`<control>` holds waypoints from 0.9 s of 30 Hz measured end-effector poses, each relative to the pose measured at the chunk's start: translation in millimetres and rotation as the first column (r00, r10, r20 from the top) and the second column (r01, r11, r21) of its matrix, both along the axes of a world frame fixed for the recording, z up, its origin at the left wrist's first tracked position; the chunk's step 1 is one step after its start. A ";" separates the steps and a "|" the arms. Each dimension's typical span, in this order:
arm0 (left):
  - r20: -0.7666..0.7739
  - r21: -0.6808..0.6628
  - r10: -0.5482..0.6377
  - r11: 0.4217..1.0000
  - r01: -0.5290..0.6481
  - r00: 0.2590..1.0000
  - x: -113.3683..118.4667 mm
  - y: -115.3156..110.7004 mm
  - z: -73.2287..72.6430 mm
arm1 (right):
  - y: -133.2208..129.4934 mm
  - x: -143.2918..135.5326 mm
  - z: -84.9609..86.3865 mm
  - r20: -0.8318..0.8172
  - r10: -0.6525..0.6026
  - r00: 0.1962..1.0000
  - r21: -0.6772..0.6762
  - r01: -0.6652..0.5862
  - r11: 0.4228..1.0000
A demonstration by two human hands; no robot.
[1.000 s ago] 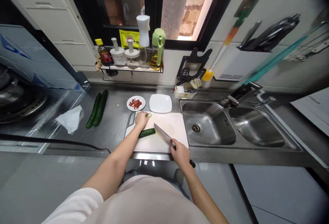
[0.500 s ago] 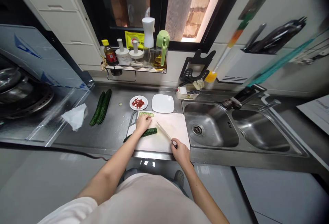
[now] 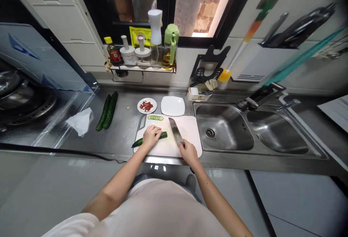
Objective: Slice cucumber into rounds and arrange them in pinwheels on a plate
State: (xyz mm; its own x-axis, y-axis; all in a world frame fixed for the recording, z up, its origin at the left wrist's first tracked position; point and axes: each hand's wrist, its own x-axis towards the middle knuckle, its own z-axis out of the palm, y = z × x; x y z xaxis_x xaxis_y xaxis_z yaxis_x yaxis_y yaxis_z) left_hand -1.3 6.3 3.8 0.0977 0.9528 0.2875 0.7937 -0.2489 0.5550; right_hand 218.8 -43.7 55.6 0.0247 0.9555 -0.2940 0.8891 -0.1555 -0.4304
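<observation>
On the white cutting board (image 3: 187,131) lies a cut cucumber (image 3: 164,134), its cut end to the right. My left hand (image 3: 151,136) rests over its middle, fingers wrapped on it, hiding part of it. My right hand (image 3: 188,151) holds a knife (image 3: 175,130) by the handle, its blade angled up and left over the board, apart from the cucumber. Several cucumber slices (image 3: 155,118) lie in a row at the board's top left edge. Behind the board are a plate of red chopped pieces (image 3: 146,106) and a white plate (image 3: 172,105).
Two whole cucumbers (image 3: 108,111) and a white cloth or tissue (image 3: 81,121) lie on the left counter. A double sink (image 3: 223,130) is on the right. Above the counter, a rack (image 3: 144,69) holds bottles and jars. The stove (image 3: 27,102) is far left.
My left hand has moved from the slices down onto the cucumber. The knife has turned more upright, showing its broad blade. The slices are now uncovered.
</observation>
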 end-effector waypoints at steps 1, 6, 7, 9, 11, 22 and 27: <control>0.000 0.006 -0.022 1.000 0.022 1.000 0.4 0.5 -0.5 | 2.1 -2.0 -0.4 -0.008 0.011 1.000 -0.010 -0.012 1.000; -0.009 -0.003 -0.132 0.991 0.132 0.991 3.5 1.9 -1.4 | 10.6 -12.6 0.8 0.008 0.037 0.999 -0.076 -0.037 0.996; -0.011 -0.011 -0.146 0.989 0.145 0.989 3.8 1.5 -1.4 | 11.6 -14.6 1.9 0.024 0.047 0.999 -0.080 -0.045 0.996; -0.015 -0.030 -0.170 0.985 0.169 0.985 4.1 0.1 -1.4 | 12.9 -18.3 4.7 0.053 0.072 0.996 -0.088 -0.067 0.994; -0.026 -0.046 -0.189 0.981 0.188 0.982 4.0 -1.6 -1.5 | 13.4 -21.5 8.0 0.072 0.091 0.993 -0.098 -0.084 0.992; -0.091 -0.102 -0.231 0.970 0.222 0.969 5.3 -4.9 0.7 | 12.0 -36.6 14.8 0.079 0.136 0.988 -0.129 -0.125 0.984; -0.108 -0.093 -0.238 0.969 0.228 0.965 5.2 -5.4 1.5 | 12.6 -40.2 12.9 0.074 0.143 0.987 -0.118 -0.134 0.984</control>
State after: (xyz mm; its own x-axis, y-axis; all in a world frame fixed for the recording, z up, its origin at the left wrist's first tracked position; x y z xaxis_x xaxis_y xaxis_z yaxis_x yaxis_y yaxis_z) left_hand 4.0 0.9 5.3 0.3484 0.9188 0.1856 0.7796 -0.3940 0.4868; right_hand 178.6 -31.2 68.4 -0.0769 0.9122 -0.4025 0.9368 -0.0720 -0.3423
